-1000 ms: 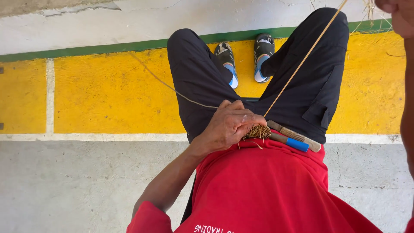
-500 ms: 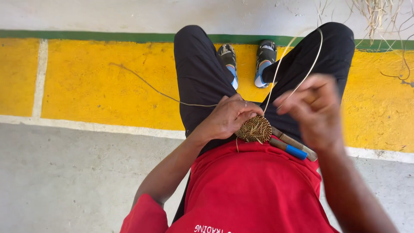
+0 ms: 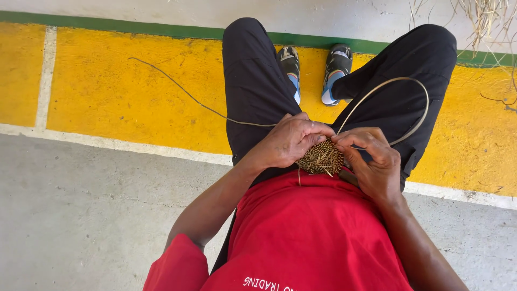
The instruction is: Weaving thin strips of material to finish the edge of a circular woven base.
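I see my left hand (image 3: 288,143) and right hand (image 3: 371,161) both pinched on a small woven disc (image 3: 321,158), round, coarse, brown, with stray fibre ends, held over my lap. From the disc a pale strand (image 3: 420,116) loops right; a thinner strand (image 3: 183,91) trails left across the yellow floor (image 3: 107,91).

One small woven coil (image 3: 321,158), two long fibre strands (image 3: 398,86), two shoes (image 3: 313,67), two hands (image 3: 291,141).
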